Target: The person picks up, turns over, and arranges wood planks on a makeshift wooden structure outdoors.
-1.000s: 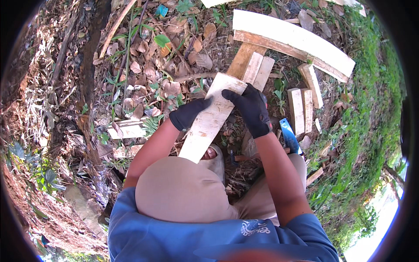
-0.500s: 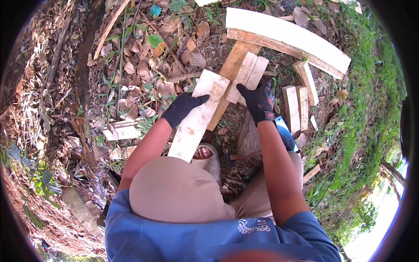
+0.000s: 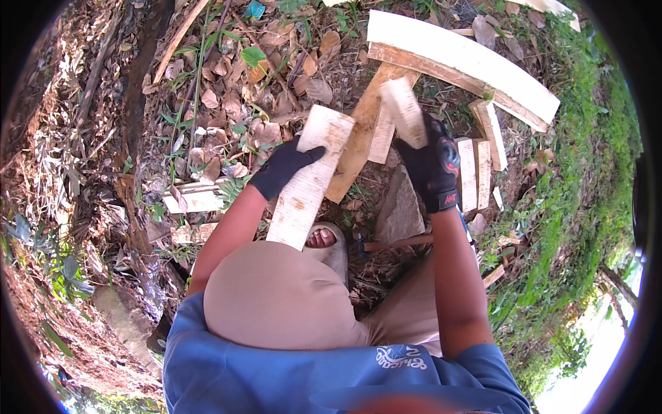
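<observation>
Black gloves cover both hands. My left hand (image 3: 281, 170) is closed around a wide pale board (image 3: 309, 176), its thumb lying across the top face. The board slants from beside my knee toward the middle. In my right hand (image 3: 433, 162) is a short wood block (image 3: 403, 110), gripped at its near end and tilted, with the fingers partly hidden behind it. Beneath the block, another short wood piece (image 3: 381, 140) rests against a longer brown plank (image 3: 365, 114), which lies slanted on the ground between my hands.
A long thick plank (image 3: 462, 55) lies across the far right. Several short wood pieces (image 3: 476, 172) sit right of my right hand. Near my feet are a flat grey stone (image 3: 400, 210) and a tool with a wooden handle (image 3: 400, 242). More offcuts (image 3: 195, 200) lie at left among dry leaves.
My right hand has picked up the short block, moving it right and tilting it off the piece beside it. The board in my left hand has shifted slightly left.
</observation>
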`<state>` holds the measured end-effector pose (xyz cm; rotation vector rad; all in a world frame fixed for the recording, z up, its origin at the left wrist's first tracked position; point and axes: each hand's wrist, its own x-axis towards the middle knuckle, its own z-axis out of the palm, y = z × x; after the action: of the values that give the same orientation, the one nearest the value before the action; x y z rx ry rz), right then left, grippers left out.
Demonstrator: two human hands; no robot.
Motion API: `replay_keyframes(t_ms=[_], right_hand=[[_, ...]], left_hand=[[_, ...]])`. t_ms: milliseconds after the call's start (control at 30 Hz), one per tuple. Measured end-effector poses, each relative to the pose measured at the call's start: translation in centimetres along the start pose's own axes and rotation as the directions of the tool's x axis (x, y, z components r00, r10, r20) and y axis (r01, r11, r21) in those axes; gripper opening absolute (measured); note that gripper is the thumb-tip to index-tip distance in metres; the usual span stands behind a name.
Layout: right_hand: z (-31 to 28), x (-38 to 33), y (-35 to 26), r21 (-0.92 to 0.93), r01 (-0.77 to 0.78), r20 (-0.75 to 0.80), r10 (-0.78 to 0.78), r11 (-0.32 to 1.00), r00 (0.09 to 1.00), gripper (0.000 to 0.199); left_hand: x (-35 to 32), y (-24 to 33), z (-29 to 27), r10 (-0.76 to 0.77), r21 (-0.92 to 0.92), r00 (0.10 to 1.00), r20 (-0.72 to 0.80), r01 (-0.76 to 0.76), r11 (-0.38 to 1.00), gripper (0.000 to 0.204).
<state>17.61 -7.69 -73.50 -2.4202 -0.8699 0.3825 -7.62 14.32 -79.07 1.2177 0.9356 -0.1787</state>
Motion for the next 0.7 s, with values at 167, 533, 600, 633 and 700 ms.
replay_keyframes(t_ms=[167,533,600,633,700], right_hand=[[4.3,-3.4,-5.2,0.134,-0.011,0.335,-0.035,0.991,0.942,0.076],[7.8,-1.6,0.1,-0.281,0.397,0.211,-0.347,0.874,0.914,0.063],[6.3,-0.8,1.3,-0.317,0.435,0.231,-0.377,0.843,0.897,0.063],[5.8,-0.6,1.5,-0.334,0.446,0.241,-0.382,0.83,0.892,0.063],[5.0,-0.3,1.6,-0.234,0.51,0.255,-0.454,0.828,0.854,0.065]], left_hand=[[-3.2,-2.0,-6.7,0.045,-0.335,0.998,-0.04,-0.056,0.941,0.049],[-0.7,-3.6,-4.3,-0.016,-0.261,0.996,-0.087,-0.007,0.965,0.049],[0.2,-2.3,-2.5,-0.027,-0.199,0.999,-0.031,0.021,0.98,0.054],[0.6,-1.8,-1.6,-0.023,-0.128,0.999,-0.026,0.02,0.992,0.056],[1.2,-1.0,-0.2,-0.033,-0.045,0.999,0.041,0.035,0.998,0.057]])
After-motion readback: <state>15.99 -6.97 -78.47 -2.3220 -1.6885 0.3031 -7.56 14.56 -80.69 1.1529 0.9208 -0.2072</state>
